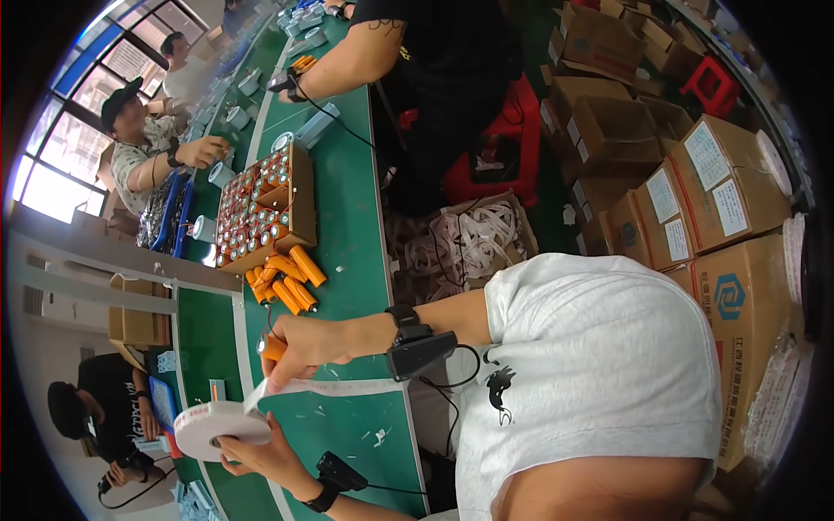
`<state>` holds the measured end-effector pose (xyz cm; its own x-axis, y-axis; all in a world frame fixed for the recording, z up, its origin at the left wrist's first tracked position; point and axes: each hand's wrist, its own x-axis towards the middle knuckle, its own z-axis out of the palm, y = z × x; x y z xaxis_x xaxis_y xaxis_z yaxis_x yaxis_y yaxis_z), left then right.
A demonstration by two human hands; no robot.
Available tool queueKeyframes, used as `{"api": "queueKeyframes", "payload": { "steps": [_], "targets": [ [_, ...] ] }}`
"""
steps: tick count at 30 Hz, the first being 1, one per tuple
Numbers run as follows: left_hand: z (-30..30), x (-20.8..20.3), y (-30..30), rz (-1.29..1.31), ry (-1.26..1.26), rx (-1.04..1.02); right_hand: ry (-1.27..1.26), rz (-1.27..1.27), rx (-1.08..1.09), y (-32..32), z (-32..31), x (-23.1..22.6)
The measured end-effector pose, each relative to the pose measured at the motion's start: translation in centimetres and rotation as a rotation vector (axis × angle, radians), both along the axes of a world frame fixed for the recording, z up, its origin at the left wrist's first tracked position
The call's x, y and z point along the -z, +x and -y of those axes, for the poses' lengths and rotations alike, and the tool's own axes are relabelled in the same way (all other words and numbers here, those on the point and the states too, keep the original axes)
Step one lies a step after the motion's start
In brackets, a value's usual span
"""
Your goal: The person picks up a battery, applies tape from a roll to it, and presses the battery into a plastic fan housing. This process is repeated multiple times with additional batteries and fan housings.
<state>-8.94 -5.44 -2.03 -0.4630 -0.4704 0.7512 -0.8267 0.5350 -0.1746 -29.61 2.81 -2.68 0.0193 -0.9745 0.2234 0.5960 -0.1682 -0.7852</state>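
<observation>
Your right hand [304,346] is pinching an orange cell [272,347] and, at its fingertips, white tape [347,387]. Your left hand [265,456] grips the tape roll [204,427], fingers close to the core. Cell and roll both sit over the left part of the desk [352,243], the roll nearer the lower arm.

Risks, as judged: two things share one pinch, so easing off the tape could let the cell slip and roll. The strip trails right to the desk edge, just by your wrist device [421,354] (whether they touch, I can't tell); a pull of that arm could snag or twist it. Black cable [465,365] loops nearby, another catch point. Tilt the roll too far and turns may slide off the core. Scraps [380,437] on the desk could stick, if the tape is adhesive. Farther off, loose orange cells [291,282] could scatter under a stray knock.
</observation>
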Motion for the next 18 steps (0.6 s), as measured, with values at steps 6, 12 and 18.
{"api": "queueKeyframes", "payload": {
  "steps": [6,12,18],
  "targets": [
    [1.8,-2.3,4.4,-0.361,0.226,-0.058,-0.139,-0.399,0.004,-0.3,-1.5,1.9],
    [1.4,-2.2,5.7,-0.543,0.357,0.168,-0.15,-0.561,0.181,-2.1,1.1,-0.2],
    [-1.2,-1.1,-0.9,-0.259,0.391,-0.11,-0.336,-0.236,0.229,-0.9,3.7,-3.5]
  ]
}}
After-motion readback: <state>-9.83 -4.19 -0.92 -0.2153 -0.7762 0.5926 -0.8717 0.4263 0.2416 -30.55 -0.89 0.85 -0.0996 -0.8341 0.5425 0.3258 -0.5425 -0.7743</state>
